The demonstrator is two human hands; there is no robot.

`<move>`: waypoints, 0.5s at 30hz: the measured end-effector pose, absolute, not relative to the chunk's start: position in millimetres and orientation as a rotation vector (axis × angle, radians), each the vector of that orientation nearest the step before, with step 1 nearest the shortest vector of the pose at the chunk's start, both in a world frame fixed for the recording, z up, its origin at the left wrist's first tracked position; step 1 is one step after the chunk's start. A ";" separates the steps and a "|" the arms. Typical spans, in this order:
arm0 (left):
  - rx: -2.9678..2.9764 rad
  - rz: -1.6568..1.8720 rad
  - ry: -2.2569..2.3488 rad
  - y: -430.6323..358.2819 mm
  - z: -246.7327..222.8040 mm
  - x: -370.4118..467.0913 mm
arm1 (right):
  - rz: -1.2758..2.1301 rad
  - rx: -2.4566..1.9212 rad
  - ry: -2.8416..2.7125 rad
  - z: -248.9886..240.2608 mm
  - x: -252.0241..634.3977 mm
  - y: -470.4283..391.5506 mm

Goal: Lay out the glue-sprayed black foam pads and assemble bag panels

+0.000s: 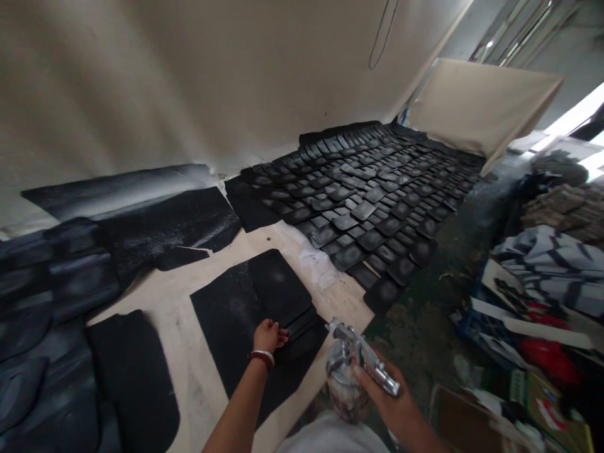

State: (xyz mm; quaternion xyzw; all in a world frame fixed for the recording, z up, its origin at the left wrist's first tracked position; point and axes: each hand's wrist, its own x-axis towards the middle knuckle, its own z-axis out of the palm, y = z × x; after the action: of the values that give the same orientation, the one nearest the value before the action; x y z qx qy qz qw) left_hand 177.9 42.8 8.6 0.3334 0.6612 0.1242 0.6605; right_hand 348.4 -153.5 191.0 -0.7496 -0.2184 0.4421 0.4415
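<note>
My left hand [270, 335], with a red and a pale bracelet at the wrist, has its fingers closed at the lower left edge of some overlapping dark panels [280, 283]. Those panels rest on a larger black sheet [226, 314], which lies on a pale covering. Whether the fingers pinch a panel edge is too small to tell. Wrapped round a metal spray gun [361, 355] with a stained round cup under it is my right hand [377, 384], at the lower right, just off the sheet's corner.
Rows of overlapping dark panels [363, 207] stretch to the back right. More dark pieces [51, 314] lie at the left. A beige curtain [189, 75] hangs behind. On the right are cloth piles [561, 258] and an open cardboard box [460, 421] on the floor.
</note>
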 end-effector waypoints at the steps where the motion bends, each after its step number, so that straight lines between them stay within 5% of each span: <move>1: 0.751 0.286 1.491 42.6 8.4 177.3 | 1.099 -1.881 -0.532 189.7 349.1 -155.9; 15: 0.737 0.249 1.478 45.6 10.9 173.4 | 1.117 -1.861 -0.481 187.6 331.6 -147.6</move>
State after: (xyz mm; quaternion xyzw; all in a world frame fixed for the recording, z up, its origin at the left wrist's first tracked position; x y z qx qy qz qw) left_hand 173.4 45.6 10.9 0.3272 0.6560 0.1104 0.6711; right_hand 331.6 -147.6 187.6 -0.7502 -0.1938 0.4506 0.4434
